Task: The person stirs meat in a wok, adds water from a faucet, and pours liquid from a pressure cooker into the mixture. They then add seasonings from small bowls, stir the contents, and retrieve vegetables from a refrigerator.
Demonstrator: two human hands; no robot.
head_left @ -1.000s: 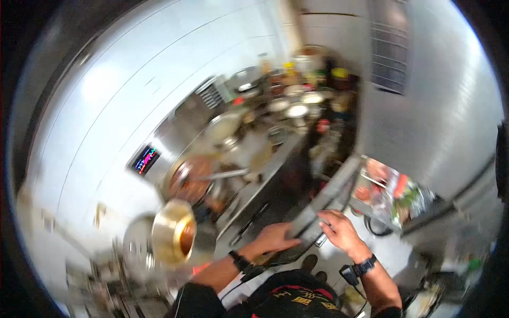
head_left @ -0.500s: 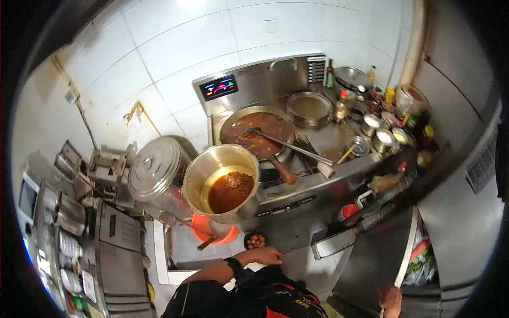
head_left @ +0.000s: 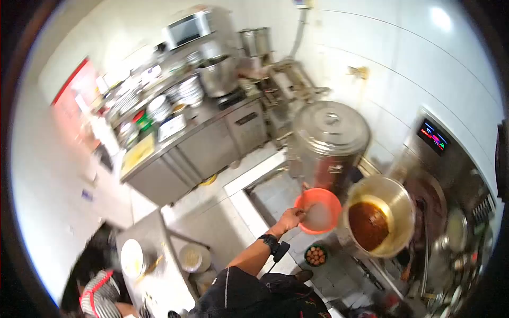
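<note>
I've got the left hand point(head_left: 290, 218) out in front, fingers closed over the near rim of the orange basin point(head_left: 318, 211), so the grip is firm on the basin's edge and nothing else. The basin hangs tilted over the tiled trough, just beside the open steel pot point(head_left: 379, 214) of dark red-brown sauce, and right below the big lidded stockpot point(head_left: 330, 137). Inside the basin I see something pale and wet, but I can't tell what. The right hand isn't in view, so I can't say what it's doing. My read: the step in hand is carrying or rinsing the basin by the pot. The next move calls for a steady wrist, keeping the basin's rim clear of the pot's lip. A small bowl of brown round things point(head_left: 316, 255) sits on the floor below the basin.
</note>
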